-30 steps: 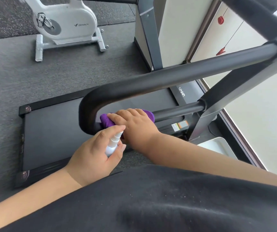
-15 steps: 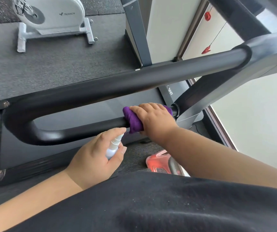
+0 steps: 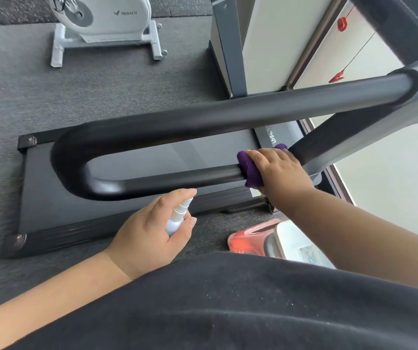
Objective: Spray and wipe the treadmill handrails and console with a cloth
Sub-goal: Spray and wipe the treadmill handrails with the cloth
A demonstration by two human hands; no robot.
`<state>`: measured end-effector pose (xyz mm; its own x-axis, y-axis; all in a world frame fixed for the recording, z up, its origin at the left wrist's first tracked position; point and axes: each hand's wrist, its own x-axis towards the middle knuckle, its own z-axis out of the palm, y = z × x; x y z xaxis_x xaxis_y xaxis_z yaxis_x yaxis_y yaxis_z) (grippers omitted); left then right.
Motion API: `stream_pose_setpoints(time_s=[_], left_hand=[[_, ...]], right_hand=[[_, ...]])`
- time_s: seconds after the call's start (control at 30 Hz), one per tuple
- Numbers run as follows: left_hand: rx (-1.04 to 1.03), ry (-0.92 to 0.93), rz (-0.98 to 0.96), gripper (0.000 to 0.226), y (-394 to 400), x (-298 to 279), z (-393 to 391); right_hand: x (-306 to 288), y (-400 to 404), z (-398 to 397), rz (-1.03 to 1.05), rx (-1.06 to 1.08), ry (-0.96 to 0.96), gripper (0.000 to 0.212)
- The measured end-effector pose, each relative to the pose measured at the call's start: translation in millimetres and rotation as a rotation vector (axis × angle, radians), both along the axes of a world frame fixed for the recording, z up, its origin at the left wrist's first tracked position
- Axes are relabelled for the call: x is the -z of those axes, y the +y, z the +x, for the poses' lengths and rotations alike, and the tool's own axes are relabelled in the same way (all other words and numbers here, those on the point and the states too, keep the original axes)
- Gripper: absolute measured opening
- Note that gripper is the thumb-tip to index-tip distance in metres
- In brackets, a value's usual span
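A black U-shaped treadmill handrail [image 3: 203, 117] crosses the view, its lower bar [image 3: 167, 181] running toward the grey upright at right. My right hand [image 3: 281, 173] grips a purple cloth [image 3: 249, 169] wrapped round the right end of that lower bar, close to the upright. My left hand [image 3: 157, 231] holds a small white spray bottle [image 3: 177, 218] just below the lower bar, index finger over the nozzle, which points up toward the bar. The console is out of view.
The black treadmill deck [image 3: 81, 205] lies under the rail on grey carpet. A white exercise bike [image 3: 107, 24] stands at the back left. A red and white object [image 3: 273, 241] sits on the floor by my right forearm. A grey post [image 3: 228, 46] rises behind the rail.
My right hand slid the purple cloth along the lower bar from the left bend to its right end near the upright. The left hand kept the spray bottle under the bar.
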<state>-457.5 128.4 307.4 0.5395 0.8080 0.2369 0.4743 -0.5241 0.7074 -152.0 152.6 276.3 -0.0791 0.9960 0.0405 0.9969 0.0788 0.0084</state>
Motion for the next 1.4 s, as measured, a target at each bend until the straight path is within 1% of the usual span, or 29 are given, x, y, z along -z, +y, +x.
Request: stream_pose_setpoints(time_s=[0.13,0.3,0.4,0.5,0.57,0.63,0.73,0.87,0.97,1.07,1.17,1.27,1.33,1.4], left_hand=[[-0.013,-0.017,-0.004,0.047,-3,-1,-21],[0.002,0.008,0.006,0.047,-6,-6,-50],[0.005,0.031,0.003,0.046,-7,-8,-63],[0.009,0.054,-0.002,0.047,-7,-9,-75],[0.016,0.061,-0.005,0.048,-7,-8,-80],[0.031,0.071,-0.005,0.049,-8,-6,-80],[0.065,0.075,-0.005,0.049,-7,-5,-71],[0.119,0.065,-0.008,0.048,-5,-4,-46],[0.156,0.070,-0.021,0.047,-5,-3,-28],[0.173,0.083,-0.039,0.047,-7,-2,-15],[0.166,0.089,-0.052,0.048,-9,-1,-1],[0.140,0.112,-0.058,0.048,-12,0,15],[0.118,0.118,-0.066,0.048,-14,0,24],[0.096,0.129,-0.078,0.048,-16,-1,35]], right_hand=[[-4,1,-33,-0.031,0.025,0.036,0.075],[-4,5,-99,0.031,-0.044,0.130,0.079],[-5,8,-140,0.090,-0.126,0.238,0.079],[-14,13,-185,0.017,-0.229,0.311,0.079],[-12,14,-210,0.015,-0.281,0.240,0.079],[-4,15,-218,0.052,-0.306,0.119,0.085],[3,16,-205,0.097,-0.304,0.036,0.088],[5,9,-162,0.098,-0.187,0.045,0.084],[4,3,-113,0.050,-0.079,0.083,0.081],[3,3,-67,-0.015,-0.013,0.099,0.084],[8,1,-31,-0.004,0.038,0.087,0.086],[13,-3,-9,0.054,0.044,0.128,0.085],[15,-5,-7,0.092,0.027,0.144,0.083],[18,-7,-8,0.106,0.020,0.161,0.087]])
